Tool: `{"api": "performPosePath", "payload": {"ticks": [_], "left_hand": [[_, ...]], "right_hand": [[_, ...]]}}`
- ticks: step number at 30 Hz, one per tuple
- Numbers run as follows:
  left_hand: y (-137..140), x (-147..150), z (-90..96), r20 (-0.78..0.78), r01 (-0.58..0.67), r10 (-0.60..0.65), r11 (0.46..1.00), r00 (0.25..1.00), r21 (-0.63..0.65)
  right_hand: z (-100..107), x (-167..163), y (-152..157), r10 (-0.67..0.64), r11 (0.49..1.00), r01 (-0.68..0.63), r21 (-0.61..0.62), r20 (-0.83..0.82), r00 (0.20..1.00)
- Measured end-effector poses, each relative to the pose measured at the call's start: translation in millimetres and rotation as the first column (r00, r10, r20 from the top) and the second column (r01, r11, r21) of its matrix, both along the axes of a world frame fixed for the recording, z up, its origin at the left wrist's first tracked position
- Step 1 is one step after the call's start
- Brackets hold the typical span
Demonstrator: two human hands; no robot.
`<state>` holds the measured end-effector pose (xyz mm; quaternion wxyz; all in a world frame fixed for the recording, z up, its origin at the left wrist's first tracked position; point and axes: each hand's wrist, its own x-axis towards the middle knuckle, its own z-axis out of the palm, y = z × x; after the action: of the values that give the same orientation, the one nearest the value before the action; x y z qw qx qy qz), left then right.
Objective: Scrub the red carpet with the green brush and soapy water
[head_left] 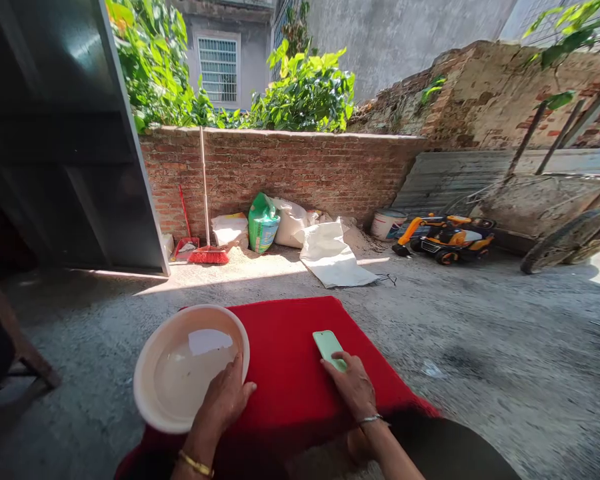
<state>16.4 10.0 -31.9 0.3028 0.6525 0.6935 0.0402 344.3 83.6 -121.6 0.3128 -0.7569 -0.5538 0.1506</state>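
Note:
A wide, pale pink basin (147, 393) with clear water in it rests at the left side of a red cloth (280, 380) spread over a low surface. My left hand (227, 393) grips the basin's right rim, fingers over the inside and thumb outside. On the right part of the cloth lies a light green phone (328, 344), flat and slightly turned. My right hand (353, 381) is closed around its near end, thumb and fingers at its edges. The fingertips under the palm are partly hidden.
Beyond the cloth, a white sack (335, 257), a green bag (263, 227) and a red broom (209, 255) are by a brick wall (300, 167). A toy excavator (447, 237) stands right. A dark metal door (75, 153) and wooden chair (25, 347) are left.

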Motion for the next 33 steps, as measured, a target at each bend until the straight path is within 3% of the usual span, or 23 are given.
{"api": "performPosePath", "payload": {"ticks": [3, 6, 11, 16, 20, 23, 33], "left_hand": [[1.5, -0.5, -2.1, 0.007, 0.005, -0.005, 1.0, 1.0, 0.02], [2.8, -1.1, -2.6, 0.016, -0.009, 0.008, 1.0, 1.0, 0.024], [2.3, -3.1, -1.3, 0.037, -0.046, 0.046, 0.999, 0.998, 0.009], [0.2, -3.2, 1.4, -0.005, -0.011, 0.011, 1.0, 1.0, 0.019], [-0.5, -2.1, 1.7, -0.01, -0.015, 0.015, 1.0, 1.0, 0.003], [-0.7, -1.5, 1.9, -0.01, -0.017, 0.017, 1.0, 1.0, 0.004], [-0.4, -2.0, 0.9, -0.014, 0.008, -0.007, 1.0, 1.0, 0.026]], "right_hand": [[-12.8, -51.0, 3.6, 0.211, 0.975, -0.211, 0.065, 0.006, 0.977], [-19.2, -95.0, 9.5, 0.402, 0.913, -0.404, 0.056, 0.045, 0.915], [-24.7, -120.4, 15.9, 0.485, 0.872, -0.49, 0.013, 0.124, 0.866], [-24.7, -114.1, 18.1, 0.383, 0.921, -0.389, 0.011, 0.156, 0.911], [-12.0, -103.7, 21.0, 0.113, 0.994, -0.11, -0.027, 0.172, 0.979], [0.0, -98.0, 21.2, -0.051, 0.998, 0.059, -0.035, 0.189, 0.981], [7.8, -102.0, 17.7, -0.085, 0.996, 0.092, -0.017, 0.245, 0.966]]}}
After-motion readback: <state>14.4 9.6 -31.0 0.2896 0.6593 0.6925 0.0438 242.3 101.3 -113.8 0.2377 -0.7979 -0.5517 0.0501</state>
